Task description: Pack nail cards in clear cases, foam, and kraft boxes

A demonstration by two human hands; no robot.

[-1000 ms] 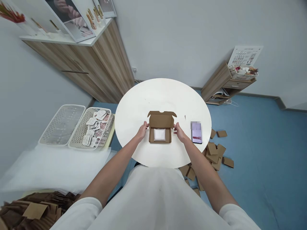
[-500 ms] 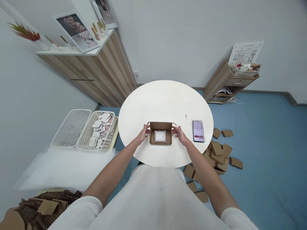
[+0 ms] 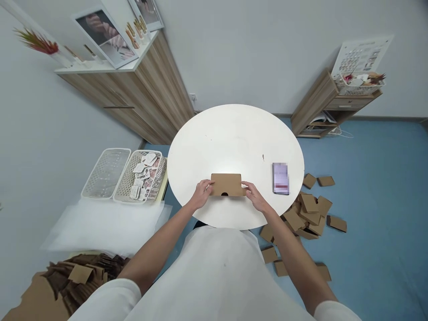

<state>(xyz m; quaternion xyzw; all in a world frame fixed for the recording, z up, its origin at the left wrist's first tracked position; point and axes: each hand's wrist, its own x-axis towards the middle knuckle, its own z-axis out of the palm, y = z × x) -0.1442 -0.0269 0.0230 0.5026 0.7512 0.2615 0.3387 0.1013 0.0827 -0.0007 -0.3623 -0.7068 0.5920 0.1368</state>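
A small brown cardboard box [image 3: 226,183] lies near the front of the round white table [image 3: 234,133]. Its lid is down over the top, and a dark thumb notch shows in the front edge. My left hand [image 3: 202,192] grips the box at its left end. At the opposite end, my right hand [image 3: 253,194] has its fingers against the right side and front corner. The lid hides whatever lies inside.
A phone [image 3: 281,178] rests on the table's right side. Cardboard boxes [image 3: 309,214] lie heaped on the floor at right. To the left are a basket of packets [image 3: 142,178], a lidlike plastic basket [image 3: 106,174], white foam sheets [image 3: 107,227] and flattened cardboard [image 3: 80,274].
The box's lid has come down, covering the white padded packet that was visible inside. Both hands have closed in on the box's ends. The camera view has shifted slightly.
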